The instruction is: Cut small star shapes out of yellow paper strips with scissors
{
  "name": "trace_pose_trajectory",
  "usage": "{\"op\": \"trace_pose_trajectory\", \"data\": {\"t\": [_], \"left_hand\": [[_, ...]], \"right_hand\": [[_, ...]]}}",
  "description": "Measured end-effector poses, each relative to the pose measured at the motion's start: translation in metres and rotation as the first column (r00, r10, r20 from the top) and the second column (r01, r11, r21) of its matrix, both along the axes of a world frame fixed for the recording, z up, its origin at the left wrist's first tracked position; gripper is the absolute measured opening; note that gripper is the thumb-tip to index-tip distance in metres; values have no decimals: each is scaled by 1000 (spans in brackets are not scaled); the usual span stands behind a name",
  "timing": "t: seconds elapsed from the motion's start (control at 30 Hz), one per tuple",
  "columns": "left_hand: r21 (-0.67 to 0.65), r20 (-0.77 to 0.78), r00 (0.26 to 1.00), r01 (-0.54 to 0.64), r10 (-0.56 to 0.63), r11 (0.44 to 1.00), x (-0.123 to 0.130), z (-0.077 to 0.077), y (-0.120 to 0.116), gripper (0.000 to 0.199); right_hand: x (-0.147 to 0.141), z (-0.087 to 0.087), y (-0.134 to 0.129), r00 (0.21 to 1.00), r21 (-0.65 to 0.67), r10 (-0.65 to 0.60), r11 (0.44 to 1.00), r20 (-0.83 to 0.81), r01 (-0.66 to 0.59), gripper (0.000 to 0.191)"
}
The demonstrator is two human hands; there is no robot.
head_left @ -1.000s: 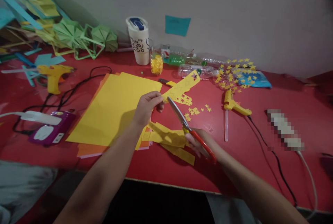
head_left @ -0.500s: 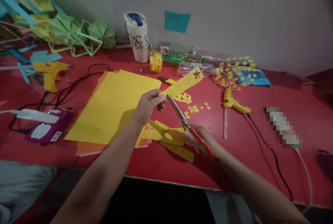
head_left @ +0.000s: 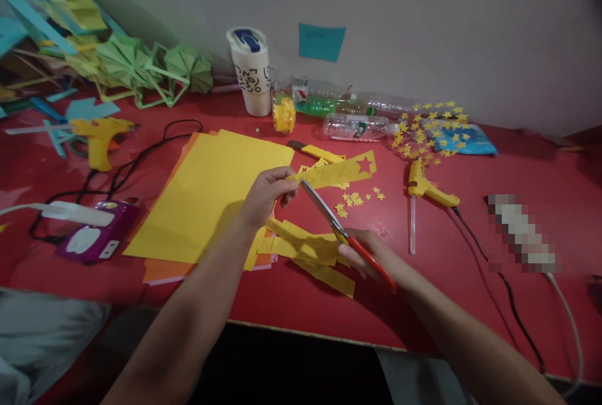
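Pinched in my left hand is the left end of a yellow paper strip, which has a star-shaped hole near its far end and faint pencil outlines. My right hand grips red-handled scissors, their blade tips at the strip close beside my left fingers. Whether the blades are fully closed I cannot tell. Small cut-out yellow stars lie on the table beyond the scissors. Below my hands rest more yellow strips. Yellow sheets are stacked over orange ones, left of my hands.
A yellow utility knife lies behind the strip. Two glue guns, one left and one right, trail black cords. At the back stand a white tumbler and plastic bottles. A purple power box sits at left.
The strip's far end has swung down toward me, so it lies nearer level. Both hands keep their hold on the strip and scissors. The view has shifted slightly.
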State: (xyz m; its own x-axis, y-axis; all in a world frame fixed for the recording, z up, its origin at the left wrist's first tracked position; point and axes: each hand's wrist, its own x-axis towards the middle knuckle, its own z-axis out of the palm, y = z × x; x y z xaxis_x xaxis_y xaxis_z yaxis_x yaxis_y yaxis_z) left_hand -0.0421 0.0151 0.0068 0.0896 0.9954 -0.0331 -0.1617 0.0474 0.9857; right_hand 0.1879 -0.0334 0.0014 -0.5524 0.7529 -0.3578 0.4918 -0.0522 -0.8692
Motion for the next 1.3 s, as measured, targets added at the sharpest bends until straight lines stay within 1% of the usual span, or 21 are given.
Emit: {"op": "trace_pose_trajectory", "data": {"t": [0.1, 0.17, 0.27, 0.43, 0.63, 0.73, 0.93, 1.17, 1.23, 1.3], "left_hand": [[-10, -12, 999, 35, -35, 999, 0, 1, 0, 17], [-13, -10, 999, 42, -42, 999, -1, 1, -1, 17], [-13, 1, 999, 38, -38, 999, -1, 1, -1, 16], [-29, 16, 1000, 20, -20, 999, 0, -1, 0, 14], [-55, 16, 998, 54, -53, 997, 2, -3, 1, 13], [-43, 26, 999, 44, -43, 998, 2, -3, 1, 13], [-43, 47, 999, -8, 10, 999, 2, -2, 0, 16], [-25, 32, 999, -18, 19, 1000, 2, -1, 0, 15], [-23, 27, 999, -17, 18, 1000, 1, -2, 0, 15], [-22, 23, 1000, -17, 18, 1000, 1, -3, 0, 14]], "right_hand": [[0, 0, 1, 1000, -1, -11, 1000, -6, 11, 60], [0, -1, 1, 1000, -26, -26, 999, -3, 26, 60], [-1, -2, 1, 998, -85, -57, 995, 3, 57, 59], [-3, -3, 0, 997, -121, -77, 990, -33, 72, 59], [-4, -3, -2, 993, -122, -109, 987, -54, 102, 59], [-4, -3, -2, 992, -113, -114, 988, -54, 107, 60], [-2, -4, -1, 995, -96, -88, 992, -36, 85, 60], [3, -14, 1, 998, -3, 0, 1000, -55, 0, 61], [3, -14, 1, 999, 6, 8, 1000, -53, -7, 60], [3, -9, 1, 999, -2, 12, 1000, -49, -13, 60]]}}
